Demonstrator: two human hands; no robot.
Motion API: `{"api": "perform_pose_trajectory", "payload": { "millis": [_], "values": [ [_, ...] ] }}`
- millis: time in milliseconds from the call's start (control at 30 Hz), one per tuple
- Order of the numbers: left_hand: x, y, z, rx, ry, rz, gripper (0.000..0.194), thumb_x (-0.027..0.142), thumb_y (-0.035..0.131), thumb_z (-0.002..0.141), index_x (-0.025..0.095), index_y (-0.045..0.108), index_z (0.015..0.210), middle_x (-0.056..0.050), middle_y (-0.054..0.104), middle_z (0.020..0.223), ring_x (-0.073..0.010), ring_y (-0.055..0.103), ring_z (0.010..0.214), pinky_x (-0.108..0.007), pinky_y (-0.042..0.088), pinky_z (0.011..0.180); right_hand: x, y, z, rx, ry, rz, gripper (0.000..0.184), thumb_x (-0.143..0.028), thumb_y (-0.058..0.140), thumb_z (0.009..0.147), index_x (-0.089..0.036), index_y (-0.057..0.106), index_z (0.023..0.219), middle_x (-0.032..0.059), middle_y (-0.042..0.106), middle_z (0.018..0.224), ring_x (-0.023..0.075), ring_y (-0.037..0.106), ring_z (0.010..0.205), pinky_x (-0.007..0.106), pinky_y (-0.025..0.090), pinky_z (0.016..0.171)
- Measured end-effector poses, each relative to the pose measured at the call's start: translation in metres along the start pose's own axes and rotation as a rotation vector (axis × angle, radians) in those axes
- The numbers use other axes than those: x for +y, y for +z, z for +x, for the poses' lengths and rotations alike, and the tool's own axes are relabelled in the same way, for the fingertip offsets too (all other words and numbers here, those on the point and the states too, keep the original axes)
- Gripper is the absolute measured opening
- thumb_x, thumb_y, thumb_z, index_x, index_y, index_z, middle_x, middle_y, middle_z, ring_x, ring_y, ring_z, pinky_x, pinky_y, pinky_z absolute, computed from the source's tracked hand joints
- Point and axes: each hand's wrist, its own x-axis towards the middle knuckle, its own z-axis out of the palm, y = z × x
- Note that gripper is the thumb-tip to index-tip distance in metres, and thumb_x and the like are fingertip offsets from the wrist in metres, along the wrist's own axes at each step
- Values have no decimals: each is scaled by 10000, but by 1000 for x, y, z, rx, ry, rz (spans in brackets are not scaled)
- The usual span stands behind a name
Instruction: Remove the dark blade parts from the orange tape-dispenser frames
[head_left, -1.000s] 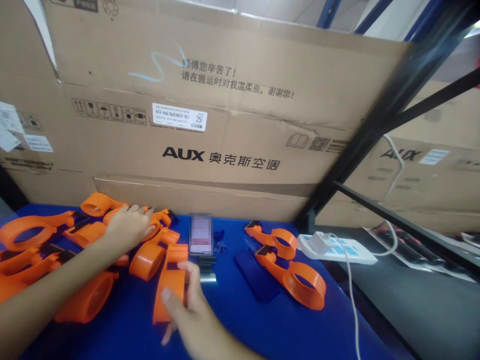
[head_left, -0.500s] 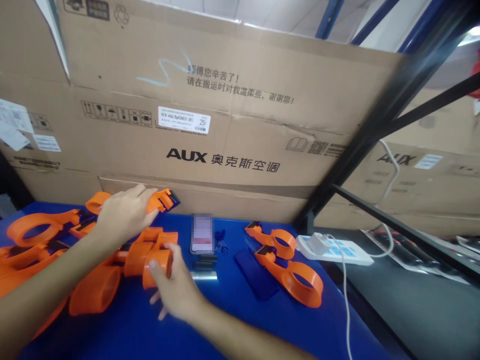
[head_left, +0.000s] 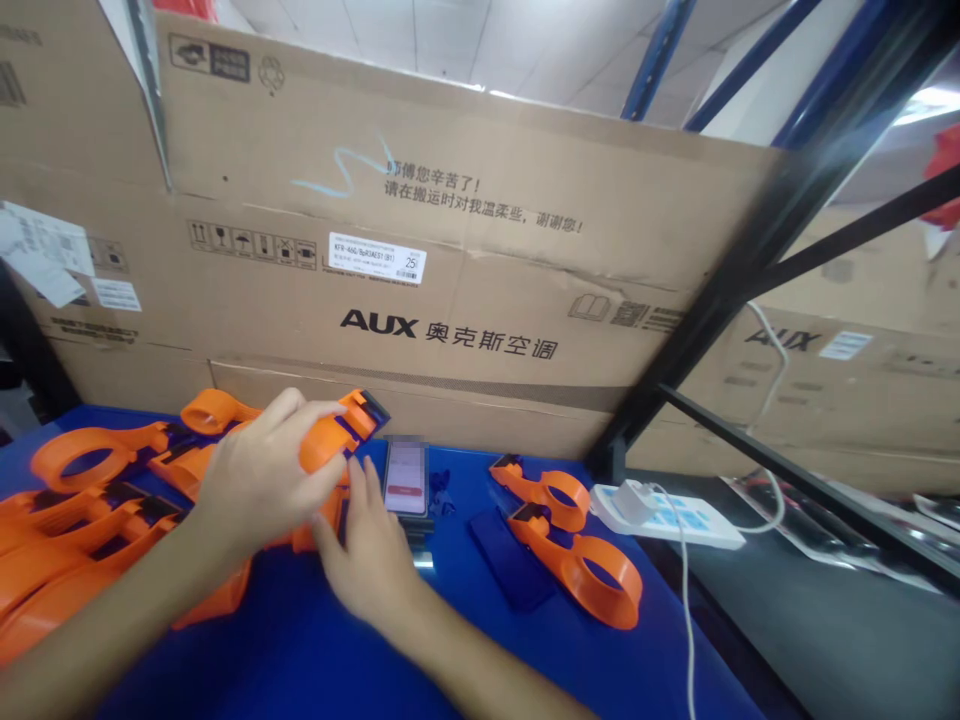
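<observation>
Along the left part of the counter (head_left: 300, 665) I'm seeing a cluster of orange dispensers (head_left: 82, 458) lying. My left hand (head_left: 262, 475) is holding a dark-ended dispenser (head_left: 330, 440), fingers wrapping it. Beside it, my right hand (head_left: 375, 560) is reaching at orange plastic, its grip hiding, so I can't tell. Further right, a phone (head_left: 405, 480) is resting, then two dispensers (head_left: 592, 575) are lying near the right edge, beside a power strip (head_left: 709, 525)

The only view comes from a camera worn on the head — it looks forward and down across the blue table (head_left: 292, 650), close above both forearms, and tilts up enough to take in the large carton (head_left: 465, 270) and some ceiling (head_left: 450, 40).
</observation>
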Motion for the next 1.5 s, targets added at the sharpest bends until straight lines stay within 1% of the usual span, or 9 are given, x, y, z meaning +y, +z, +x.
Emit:
{"api": "perform_pose_trajectory", "payload": {
  "millis": [67, 167, 367, 633, 767, 867, 1033, 1200, 1500],
  "values": [
    [5, 0, -5, 14, -9, -105, 423, 324, 657, 848, 335, 673, 1271, -12, 644, 975, -240, 678, 839, -354, 490, 752, 1, -16, -3, 62, -36, 65, 738, -339, 613, 960, -276, 322, 1635, 155, 417, 1619, 352, 554, 1358, 573, 446, 1133],
    [14, 8, -15, 47, -26, -273, 380, 295, 667, 853, 330, 686, 1231, -4, 602, 958, -237, 681, 876, -374, 515, 831, 8, -41, -1, 137, 66, 424, 695, -360, 535, 968, -296, 307, 1622, 128, 588, 1404, 240, 698, 979, 406, 604, 802],
    [50, 50, -36, -73, -47, -511, 316, 299, 683, 881, 322, 693, 1196, -27, 614, 1019, -265, 696, 919, -437, 552, 889, 25, -81, 4, 176, 139, 798, 632, -577, 602, 957, -264, 430, 1478, -25, 629, 713, 174, 621, 578, 232, 467, 484],
    [59, 78, -56, -378, 17, -992, 551, 398, 644, 977, 388, 514, 1512, -88, 619, 1408, -331, 591, 1301, -501, 467, 1110, 48, -95, -5, 292, 161, 705, 634, -334, 682, 865, -301, 450, 1454, 76, 737, 1184, 133, 597, 546, 235, 450, 431],
    [48, 93, -55, -240, -215, -1070, 459, 426, 633, 981, 331, 591, 1428, -87, 656, 1198, -282, 649, 1081, -438, 534, 959, 50, -95, -4, 182, 159, 680, 677, -295, 639, 858, -296, 425, 1501, 66, 742, 1187, 98, 550, 490, 212, 443, 414],
    [47, 103, -48, -214, -394, -1181, 484, 486, 637, 966, 311, 606, 1416, -98, 660, 1280, -300, 623, 1211, -445, 503, 1030, 48, -92, -7, 50, 118, 668, 725, -306, 663, 873, -311, 401, 1549, 81, 708, 1280, 138, 663, 620, 276, 564, 556],
    [52, 113, -46, -462, -578, -1516, 432, 514, 734, 891, 272, 713, 1248, -100, 765, 1223, -322, 714, 1126, -433, 558, 948, 48, -86, -16, 40, 186, 600, 659, -448, 737, 894, -289, 461, 1470, 4, 716, 936, 102, 565, 415, 251, 495, 408],
    [46, 122, -57, -359, -681, -1510, 384, 490, 806, 838, 256, 734, 1134, -58, 790, 1042, -280, 730, 1009, -373, 556, 892, 50, -81, -23, 102, 243, 525, 453, -610, 784, 837, -193, 607, 857, -52, 612, 579, 119, 584, 428, 223, 484, 440],
    [47, 121, -66, -328, -729, -1528, 330, 523, 792, 850, 208, 755, 939, -27, 758, 881, -251, 706, 903, -323, 523, 818, 43, -75, -29, 45, 204, 453, 372, -462, 682, 935, -201, 560, 699, -40, 602, 549, 108, 557, 447, 210, 431, 471]
  ]
}}
